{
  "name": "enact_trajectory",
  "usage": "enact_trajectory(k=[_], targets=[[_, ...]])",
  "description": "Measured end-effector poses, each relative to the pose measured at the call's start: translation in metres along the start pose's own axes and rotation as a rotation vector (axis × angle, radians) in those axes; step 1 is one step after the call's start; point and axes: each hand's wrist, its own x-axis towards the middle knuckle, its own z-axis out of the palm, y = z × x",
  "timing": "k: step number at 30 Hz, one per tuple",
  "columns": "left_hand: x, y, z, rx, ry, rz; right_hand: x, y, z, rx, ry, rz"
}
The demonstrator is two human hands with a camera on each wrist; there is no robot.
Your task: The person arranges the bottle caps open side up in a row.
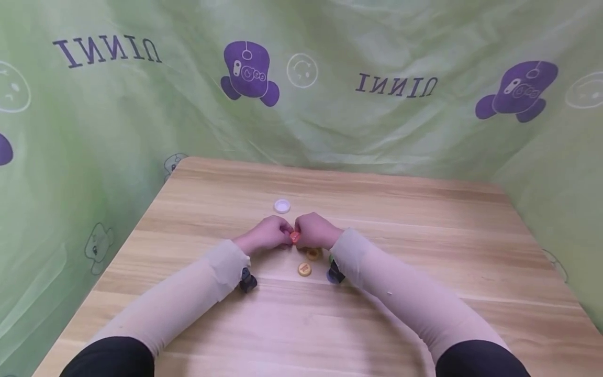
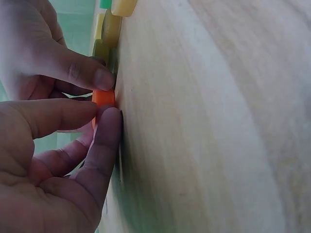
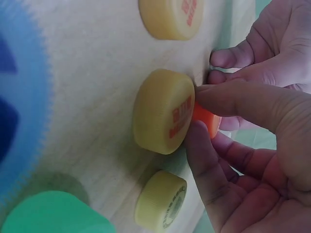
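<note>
Between both hands is a small orange plastic bottle cap, held low at the tabletop. My left hand pinches one side of it between thumb and forefinger; the left wrist view shows its fingertips on the cap. From the opposite side my right hand grips the same cap with thumb and finger, partly covering it. Close beside the right fingers, a yellow cap with red print stands in the right wrist view. Two more yellow caps, one above and a smaller one below, flank it.
A white cap lies beyond the hands on the wooden table. Near the right wrist are a large blue ribbed cap and a green one. A green printed curtain hangs behind the table.
</note>
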Motion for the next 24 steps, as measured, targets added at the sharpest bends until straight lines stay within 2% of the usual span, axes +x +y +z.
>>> enact_trajectory(k=[6, 10, 13, 17, 24], targets=[[0.000, -0.003, -0.002, -0.161, -0.025, -0.014, 0.000, 0.004, 0.000, 0.055, 0.020, 0.007], [-0.003, -0.002, -0.010, -0.231, -0.054, 0.011, -0.002, 0.003, -0.006, 0.109, 0.034, 0.005], [-0.005, 0.004, -0.018, -0.250, -0.048, 0.051, -0.004, 0.001, -0.015, 0.158, 0.066, 0.016], [-0.005, 0.013, -0.027, -0.298, -0.021, 0.076, -0.006, 0.000, -0.026, 0.281, 0.124, 0.052], [0.005, 0.016, -0.032, -0.469, 0.056, 0.011, -0.003, 0.010, -0.031, 0.591, 0.153, 0.112]])
